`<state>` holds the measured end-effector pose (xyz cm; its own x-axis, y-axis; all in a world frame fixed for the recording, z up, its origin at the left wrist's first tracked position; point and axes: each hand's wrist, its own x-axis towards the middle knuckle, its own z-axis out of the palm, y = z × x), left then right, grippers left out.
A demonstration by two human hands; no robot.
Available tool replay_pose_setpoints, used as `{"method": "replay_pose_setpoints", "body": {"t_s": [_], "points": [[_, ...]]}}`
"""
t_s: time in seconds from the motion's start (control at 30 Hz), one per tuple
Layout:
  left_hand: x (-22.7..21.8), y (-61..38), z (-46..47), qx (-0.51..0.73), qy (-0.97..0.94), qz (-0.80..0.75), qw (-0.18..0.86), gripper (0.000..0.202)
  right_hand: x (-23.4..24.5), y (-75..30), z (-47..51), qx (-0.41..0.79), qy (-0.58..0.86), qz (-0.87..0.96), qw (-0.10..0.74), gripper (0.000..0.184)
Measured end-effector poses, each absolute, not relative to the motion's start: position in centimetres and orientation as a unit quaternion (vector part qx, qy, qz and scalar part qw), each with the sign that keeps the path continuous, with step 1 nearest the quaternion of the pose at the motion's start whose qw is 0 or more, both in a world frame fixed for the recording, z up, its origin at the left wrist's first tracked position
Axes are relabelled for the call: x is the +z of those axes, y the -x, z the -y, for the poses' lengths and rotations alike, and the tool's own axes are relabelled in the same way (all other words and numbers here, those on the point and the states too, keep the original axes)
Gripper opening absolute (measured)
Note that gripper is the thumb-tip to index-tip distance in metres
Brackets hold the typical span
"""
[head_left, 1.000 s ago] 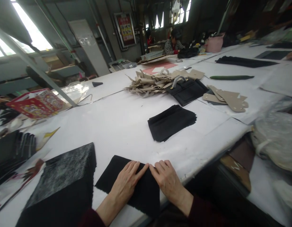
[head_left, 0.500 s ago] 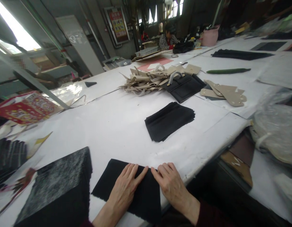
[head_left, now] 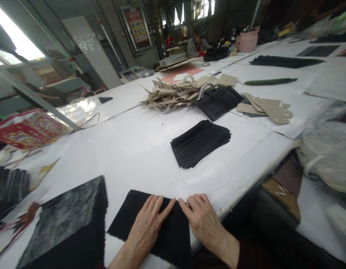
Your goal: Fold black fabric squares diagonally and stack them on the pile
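A black fabric piece (head_left: 125,218) lies flat on the white table (head_left: 133,145) at its near edge. My left hand (head_left: 147,226) rests palm down on it, fingers stretched out and together. Just to the right, my right hand (head_left: 202,220) also lies flat on the fabric's far edge, its fingers slightly bent. The two index fingertips almost touch. Neither hand holds anything.
A thick stack of black fabric (head_left: 66,228) sits at the near left. A thinner black pile (head_left: 199,142) lies mid-table. Beyond are beige cut pieces (head_left: 173,95), a black handbag (head_left: 217,101), more beige pieces (head_left: 268,108) and a red box (head_left: 28,129). A person (head_left: 198,45) sits far back.
Both hands stay flat on the black piece. The view has shifted slightly, so everything sits a little lower and further left in frame.
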<state>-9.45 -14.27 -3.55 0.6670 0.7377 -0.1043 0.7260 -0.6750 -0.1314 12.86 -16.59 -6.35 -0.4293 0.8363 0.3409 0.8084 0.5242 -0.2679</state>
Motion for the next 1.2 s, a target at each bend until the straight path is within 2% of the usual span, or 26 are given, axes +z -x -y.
{"method": "replay_pose_setpoints", "body": {"t_s": [0.23,0.47,0.67,0.9,1.2], "points": [[-3.2,9.0,14.3,0.088,0.911,0.399,0.054,0.091,-6.4,-13.5,17.2,0.009,0.487,0.847,0.214,0.041],[-3.1,8.8,14.4,0.086,0.913,0.396,0.051,0.089,-5.8,-13.9,16.9,0.033,0.502,0.829,0.244,0.054],[-3.2,8.7,14.3,0.078,0.912,0.401,0.044,0.084,-5.9,-14.2,16.4,0.058,0.507,0.816,0.274,0.042],[-3.3,9.0,14.3,0.081,0.913,0.397,0.046,0.074,-5.5,-13.2,16.0,0.009,0.437,0.873,0.217,0.041],[-3.1,8.9,14.3,0.076,0.912,0.402,0.038,0.081,-5.1,-12.9,16.5,-0.02,0.464,0.869,0.172,0.041]]}}
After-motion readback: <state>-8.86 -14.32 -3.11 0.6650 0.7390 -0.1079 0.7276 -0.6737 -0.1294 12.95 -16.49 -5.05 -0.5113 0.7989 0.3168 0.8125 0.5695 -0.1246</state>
